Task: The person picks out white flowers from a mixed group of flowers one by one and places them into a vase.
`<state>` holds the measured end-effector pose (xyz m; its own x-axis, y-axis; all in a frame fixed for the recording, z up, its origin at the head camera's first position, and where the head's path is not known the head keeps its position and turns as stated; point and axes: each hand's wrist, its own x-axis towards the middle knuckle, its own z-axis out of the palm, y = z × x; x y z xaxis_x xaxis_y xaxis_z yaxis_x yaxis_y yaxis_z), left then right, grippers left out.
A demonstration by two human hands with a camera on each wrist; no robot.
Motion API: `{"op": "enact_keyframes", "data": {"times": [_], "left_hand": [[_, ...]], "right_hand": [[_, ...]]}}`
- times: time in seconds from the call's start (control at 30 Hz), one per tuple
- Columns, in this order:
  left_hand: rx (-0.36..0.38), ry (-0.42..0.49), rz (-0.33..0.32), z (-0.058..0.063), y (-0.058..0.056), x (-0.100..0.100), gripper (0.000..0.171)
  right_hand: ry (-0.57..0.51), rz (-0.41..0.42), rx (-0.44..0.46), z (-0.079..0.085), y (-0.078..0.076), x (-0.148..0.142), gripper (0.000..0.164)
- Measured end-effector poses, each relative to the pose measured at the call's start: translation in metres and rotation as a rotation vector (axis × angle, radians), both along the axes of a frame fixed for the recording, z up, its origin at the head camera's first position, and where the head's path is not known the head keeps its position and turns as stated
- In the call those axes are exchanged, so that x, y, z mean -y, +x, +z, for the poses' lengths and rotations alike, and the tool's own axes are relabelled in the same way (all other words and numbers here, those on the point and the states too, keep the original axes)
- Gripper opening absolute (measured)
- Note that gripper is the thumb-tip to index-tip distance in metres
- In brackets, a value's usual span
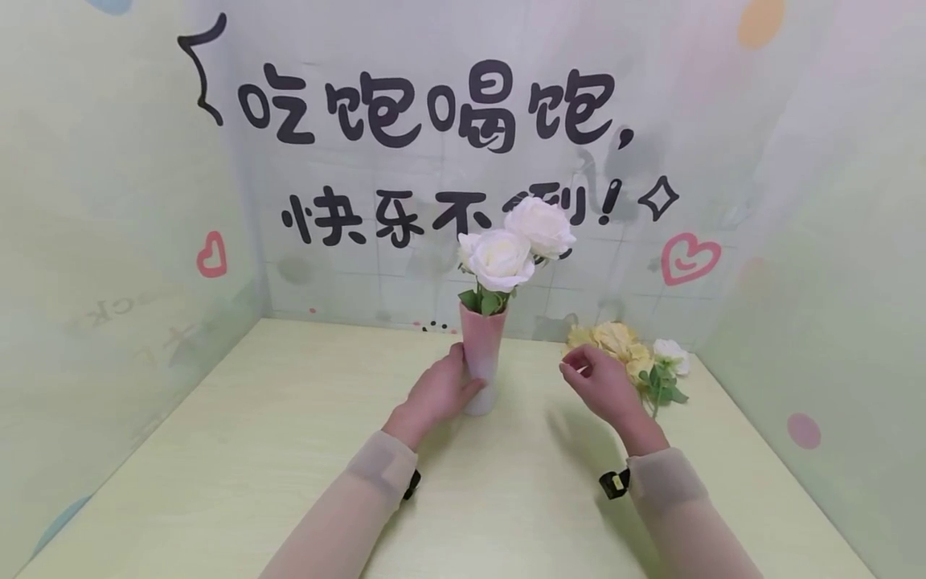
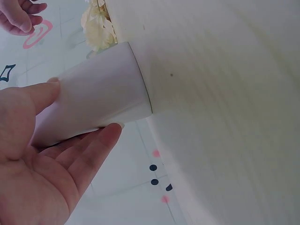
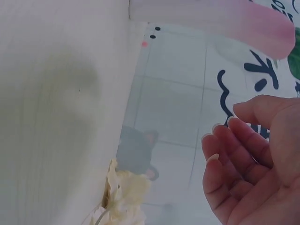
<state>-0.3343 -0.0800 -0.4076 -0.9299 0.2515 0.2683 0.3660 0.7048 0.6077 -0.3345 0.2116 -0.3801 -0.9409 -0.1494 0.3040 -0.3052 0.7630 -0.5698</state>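
Vase [image 1: 481,354] stands on the worktop [image 1: 289,450], light and slick by its look, maybe top-heavy with white roses [image 1: 499,259]; best held low. Left fingers [image 2: 96,152] grasp it there; right fingers [image 3: 251,143], loosely bent, hold nothing.

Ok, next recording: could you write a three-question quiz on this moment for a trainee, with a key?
1. Which hand grips the vase?
2. True or false: the right hand holds nothing.
3. What colour are the flowers standing in the vase: A) yellow, B) white, C) red?

Key:
1. The left hand.
2. True.
3. B.
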Motion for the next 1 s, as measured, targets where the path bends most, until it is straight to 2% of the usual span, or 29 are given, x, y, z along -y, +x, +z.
{"op": "enact_keyframes", "data": {"times": [0.33, 0.7, 1.0], "left_hand": [[0.001, -0.002, -0.001, -0.001, 0.0, 0.0, 0.067], [-0.013, -0.001, -0.005, 0.0, 0.001, 0.0, 0.065], [-0.019, 0.004, -0.009, -0.001, 0.001, 0.001, 0.066]], "right_hand": [[-0.005, -0.067, -0.002, 0.002, -0.004, -0.027, 0.027], [-0.039, -0.12, 0.072, 0.006, -0.006, -0.046, 0.034], [-0.011, -0.152, 0.07, 0.007, -0.005, -0.067, 0.039]]}}
